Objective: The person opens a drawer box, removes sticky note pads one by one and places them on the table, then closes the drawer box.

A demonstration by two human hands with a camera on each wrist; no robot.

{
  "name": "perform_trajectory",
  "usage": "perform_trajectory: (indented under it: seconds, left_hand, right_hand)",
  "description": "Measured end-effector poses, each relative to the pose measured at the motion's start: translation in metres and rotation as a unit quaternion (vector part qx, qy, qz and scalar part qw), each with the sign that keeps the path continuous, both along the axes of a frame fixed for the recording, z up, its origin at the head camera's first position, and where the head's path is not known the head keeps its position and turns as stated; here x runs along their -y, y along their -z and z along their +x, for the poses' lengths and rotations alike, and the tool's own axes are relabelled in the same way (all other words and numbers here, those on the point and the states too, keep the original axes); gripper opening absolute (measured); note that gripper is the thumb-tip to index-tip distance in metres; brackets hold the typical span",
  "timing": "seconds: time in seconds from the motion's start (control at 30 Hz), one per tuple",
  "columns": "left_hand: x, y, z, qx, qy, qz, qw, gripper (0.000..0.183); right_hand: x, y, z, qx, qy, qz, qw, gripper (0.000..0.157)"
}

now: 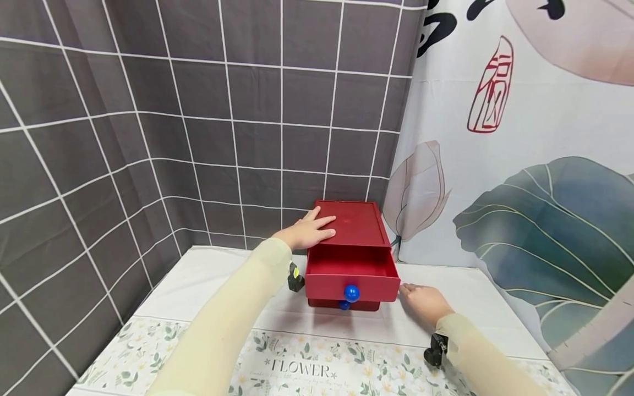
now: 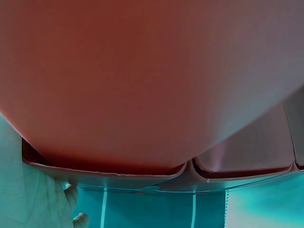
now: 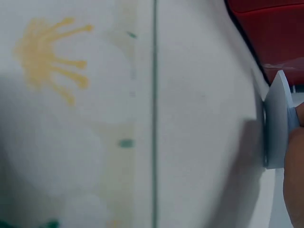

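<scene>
A red two-drawer box (image 1: pixel 354 220) stands against the back wall in the head view. Its upper drawer (image 1: pixel 327 284) is pulled out, with a round blue knob (image 1: pixel 351 293) on the front. Spread fingers of my left hand (image 1: pixel 309 231) rest on the left side of the box's top. Low beside the drawer's right front corner is my right hand (image 1: pixel 426 302). The right wrist view shows it pinching a thin, pale flat piece (image 3: pixel 276 128) held on edge, close to the red box (image 3: pixel 273 35); its kind I cannot tell.
A lower drawer (image 1: pixel 317 303) with a second blue knob (image 1: pixel 344 304) sits under the pulled-out one. The white table (image 1: pixel 218 275) carries a floral mat (image 1: pixel 307 357) along its front. Dark gridded cloth (image 1: pixel 252 143) hangs behind and left, a printed curtain (image 1: pixel 446 110) at right.
</scene>
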State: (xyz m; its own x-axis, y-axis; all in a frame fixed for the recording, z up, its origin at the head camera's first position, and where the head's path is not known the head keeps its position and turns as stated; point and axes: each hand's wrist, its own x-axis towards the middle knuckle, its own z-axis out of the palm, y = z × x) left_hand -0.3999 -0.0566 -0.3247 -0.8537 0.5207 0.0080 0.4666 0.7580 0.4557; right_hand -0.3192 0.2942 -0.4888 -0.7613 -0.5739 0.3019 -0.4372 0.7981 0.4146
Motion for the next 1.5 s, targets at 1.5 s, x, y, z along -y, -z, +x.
perform_trajectory:
  seconds: [1.5]
  left_hand:
    - [0.003, -0.001, 0.001, -0.002, 0.001, 0.006, 1.0000, 0.063]
  right_hand:
    - [0.117, -0.099, 0.079, -0.309, -0.294, -0.315, 0.848, 0.029]
